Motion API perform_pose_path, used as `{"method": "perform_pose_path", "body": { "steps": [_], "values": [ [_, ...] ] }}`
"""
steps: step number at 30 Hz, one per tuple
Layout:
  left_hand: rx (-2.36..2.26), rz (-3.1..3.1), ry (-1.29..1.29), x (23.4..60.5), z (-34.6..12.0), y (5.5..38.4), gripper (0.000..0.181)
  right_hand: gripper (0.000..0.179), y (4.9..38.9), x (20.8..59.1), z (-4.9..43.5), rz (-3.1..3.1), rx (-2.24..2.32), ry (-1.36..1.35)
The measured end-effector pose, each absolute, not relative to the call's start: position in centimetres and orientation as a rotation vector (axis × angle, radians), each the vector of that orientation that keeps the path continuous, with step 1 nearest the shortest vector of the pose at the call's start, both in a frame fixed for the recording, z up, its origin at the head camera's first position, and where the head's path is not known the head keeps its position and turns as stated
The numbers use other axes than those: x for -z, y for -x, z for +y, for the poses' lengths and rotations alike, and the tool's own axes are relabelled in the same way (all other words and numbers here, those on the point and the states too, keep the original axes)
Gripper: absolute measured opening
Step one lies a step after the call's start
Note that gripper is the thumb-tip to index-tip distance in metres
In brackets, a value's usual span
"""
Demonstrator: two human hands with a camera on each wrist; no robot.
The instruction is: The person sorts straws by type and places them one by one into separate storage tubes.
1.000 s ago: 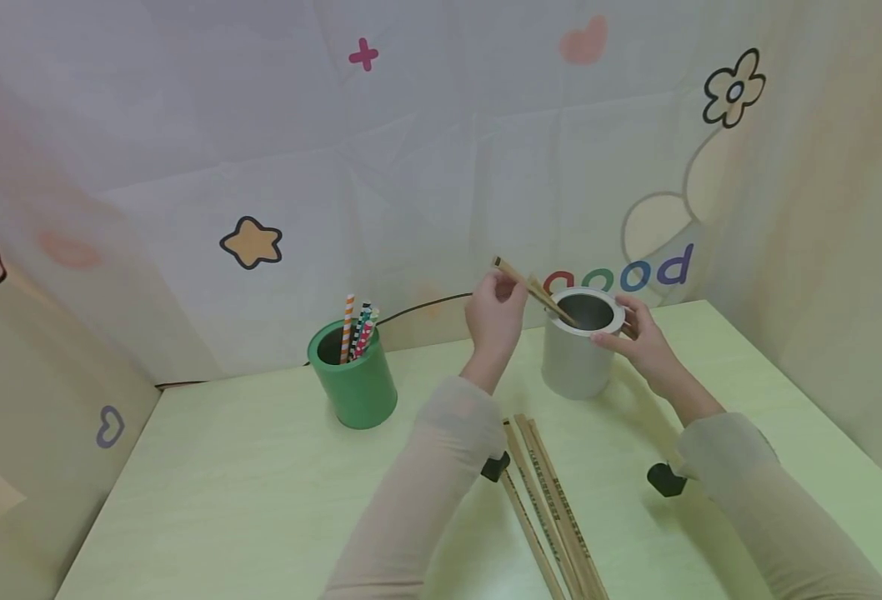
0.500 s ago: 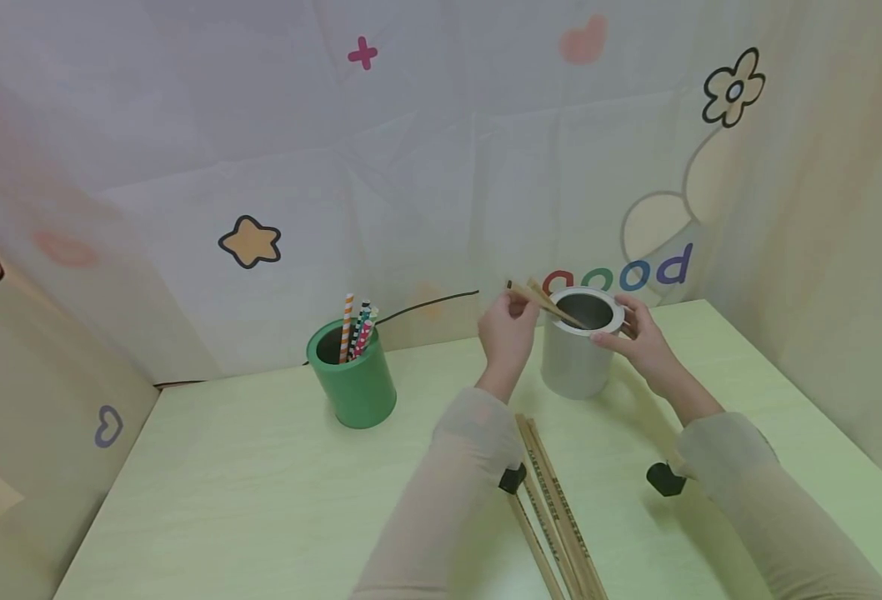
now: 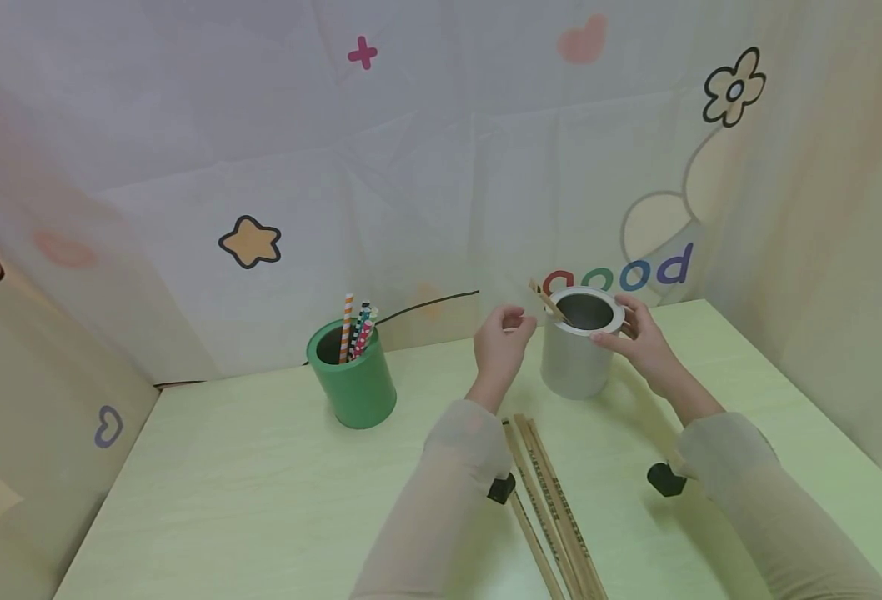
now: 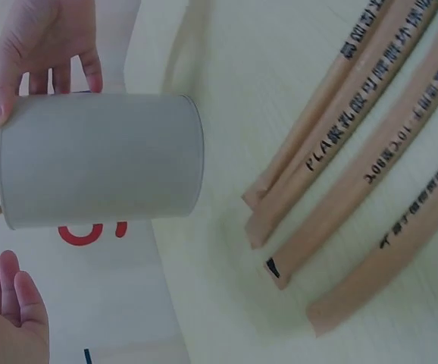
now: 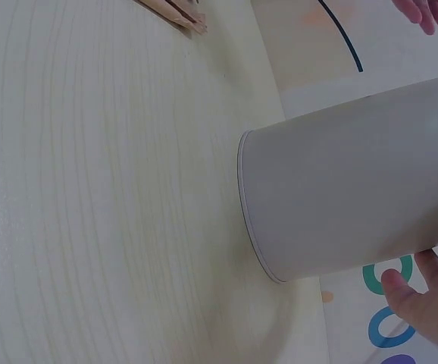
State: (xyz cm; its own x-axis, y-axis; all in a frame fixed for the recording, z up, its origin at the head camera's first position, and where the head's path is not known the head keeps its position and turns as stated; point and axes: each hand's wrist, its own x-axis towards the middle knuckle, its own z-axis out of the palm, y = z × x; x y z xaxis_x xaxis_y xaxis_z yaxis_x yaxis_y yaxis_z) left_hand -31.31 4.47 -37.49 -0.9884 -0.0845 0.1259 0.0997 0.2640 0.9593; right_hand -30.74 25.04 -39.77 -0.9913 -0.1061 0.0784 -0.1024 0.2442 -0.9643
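My left hand (image 3: 499, 350) holds nothing, its fingers loosely bent, just left of a light grey canister (image 3: 578, 362). My right hand (image 3: 643, 342) grips that canister's right side at the rim, thumb in front and fingers behind. The canister stands upright near the back of the table. Paper-wrapped straws (image 3: 549, 302) lean in its mouth against the left rim; their lower ends are hidden inside. In front lie several more brown paper-wrapped straws (image 4: 340, 152) with black print, side by side.
A green canister (image 3: 358, 396) stands further left, holding several striped straws (image 3: 347, 329). A printed cloth backdrop (image 3: 411, 183) rises behind the pale table (image 3: 223, 483) and at both sides.
My left hand moved right with a wrapped straw to the grey canister, let it go inside, and drew back slightly left. The right hand has kept its grip.
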Motion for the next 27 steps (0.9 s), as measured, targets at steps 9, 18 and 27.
{"method": "perform_pose_path", "body": {
  "steps": [9,18,27],
  "values": [
    [1.918,-2.366,0.088,38.1,2.4,31.1,0.029,0.082,30.7,39.5,24.8,2.478,1.909,0.204],
    [2.015,-2.379,0.177,38.6,0.2,30.7,0.034,0.081,30.7,39.8,25.1,2.470,1.909,0.202],
    [2.031,-2.411,0.171,39.9,-1.8,29.7,0.034,0.081,30.7,39.6,24.9,2.481,1.901,0.200]
  ]
}}
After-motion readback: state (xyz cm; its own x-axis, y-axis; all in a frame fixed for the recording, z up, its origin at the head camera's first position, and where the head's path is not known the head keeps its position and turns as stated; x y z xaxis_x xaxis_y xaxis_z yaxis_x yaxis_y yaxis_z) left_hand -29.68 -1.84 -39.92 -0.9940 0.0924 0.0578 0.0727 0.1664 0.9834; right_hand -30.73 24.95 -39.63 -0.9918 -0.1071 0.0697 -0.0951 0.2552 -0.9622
